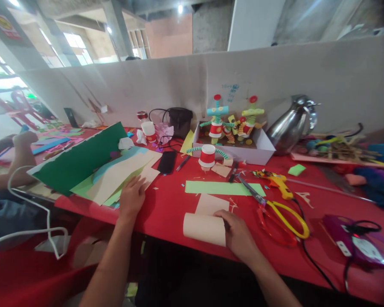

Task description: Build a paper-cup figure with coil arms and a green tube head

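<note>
My right hand [241, 234] grips the right end of a beige paper sheet [203, 230] curled into a loose roll near the table's front edge. Behind the roll lies a flat beige piece of paper [213, 204]. On the left, my left hand [132, 197] rests with its fingers laid over a stack of coloured paper sheets [115, 177]. A light green paper strip [217, 187] lies beyond the roll. Scissors [275, 209] with one yellow and one red handle lie right of my right hand. A red and white paper cup [207, 156] with coiled green paper arms stands behind the strip.
A yellow glue gun [277, 183] with a black cable lies by the scissors. A white box [262, 149] with paper cup figures and a steel jug [288, 123] stand at the back. A phone [167, 162] and green board [80, 160] are left. Another person's arm [24, 155] is far left.
</note>
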Action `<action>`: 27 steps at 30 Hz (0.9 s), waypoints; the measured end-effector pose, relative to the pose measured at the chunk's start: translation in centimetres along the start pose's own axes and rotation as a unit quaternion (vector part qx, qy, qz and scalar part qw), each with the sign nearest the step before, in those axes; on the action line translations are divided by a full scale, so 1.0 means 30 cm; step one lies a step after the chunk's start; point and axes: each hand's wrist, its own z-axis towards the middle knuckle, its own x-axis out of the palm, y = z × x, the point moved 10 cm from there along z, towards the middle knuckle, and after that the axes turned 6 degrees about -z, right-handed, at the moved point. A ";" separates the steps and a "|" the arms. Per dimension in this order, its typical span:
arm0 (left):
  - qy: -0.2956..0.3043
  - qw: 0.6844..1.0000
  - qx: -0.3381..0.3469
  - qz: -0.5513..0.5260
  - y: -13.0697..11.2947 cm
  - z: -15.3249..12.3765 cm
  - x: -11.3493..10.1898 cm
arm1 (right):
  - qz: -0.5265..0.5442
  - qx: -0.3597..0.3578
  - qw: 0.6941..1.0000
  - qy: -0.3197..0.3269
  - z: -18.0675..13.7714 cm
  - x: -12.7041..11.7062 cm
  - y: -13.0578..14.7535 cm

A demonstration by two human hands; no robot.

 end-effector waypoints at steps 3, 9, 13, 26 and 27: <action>-0.008 0.993 -0.100 0.066 0.041 -0.005 -0.013 | 0.006 0.000 1.000 0.001 -0.001 -0.001 0.002; -0.053 0.989 -0.109 0.088 0.033 0.004 -0.045 | -0.007 -0.008 1.000 -0.006 -0.002 0.003 -0.007; -0.027 0.995 -0.083 0.052 0.031 0.013 -0.042 | -0.009 -0.015 1.000 -0.010 -0.001 0.007 -0.007; 0.208 0.890 0.019 -0.405 -0.487 -0.269 0.144 | 0.030 0.013 0.999 -0.032 0.009 -0.003 0.003; 0.208 0.884 -0.007 -0.419 -0.468 -0.265 0.147 | 0.033 0.017 0.999 -0.030 0.009 -0.003 0.002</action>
